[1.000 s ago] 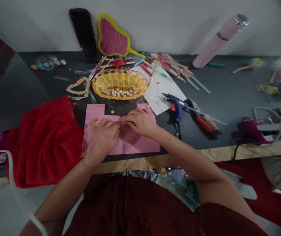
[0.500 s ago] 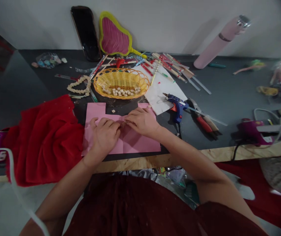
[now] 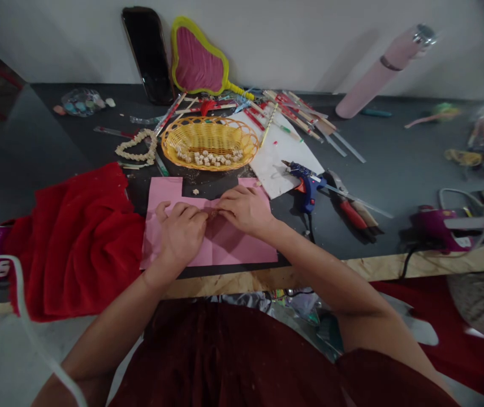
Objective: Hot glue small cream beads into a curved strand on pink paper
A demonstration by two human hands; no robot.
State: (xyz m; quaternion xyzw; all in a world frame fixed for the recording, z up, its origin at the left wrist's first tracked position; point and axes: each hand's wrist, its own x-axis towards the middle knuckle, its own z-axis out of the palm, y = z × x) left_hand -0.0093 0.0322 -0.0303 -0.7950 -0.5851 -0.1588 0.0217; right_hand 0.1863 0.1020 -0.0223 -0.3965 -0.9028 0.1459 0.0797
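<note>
Over a sheet of pink paper (image 3: 242,251), my left hand (image 3: 181,229) and my right hand (image 3: 244,209) meet fingertip to fingertip. Both are closed in a pinch around something small and brownish (image 3: 212,213), mostly hidden by the fingers. Just beyond the paper stands a yellow woven basket (image 3: 208,134) with several small pale cube-like pieces (image 3: 214,158) inside. One loose pale piece (image 3: 195,192) lies between paper and basket. To the basket's left is a heart-shaped ring (image 3: 138,148) of similar pale pieces.
A red cloth (image 3: 85,243) lies left of the paper. On the right are a blue glue gun (image 3: 307,183), pliers (image 3: 352,209) and white paper (image 3: 284,161). Wrapped sticks (image 3: 297,113), a phone (image 3: 148,56), a yellow-rimmed pink wand (image 3: 199,59) and a pink bottle (image 3: 381,73) stand behind.
Both hands keep nearly the same pose over the pink paper, with only a slight shift of the fingers. The view has moved a little.
</note>
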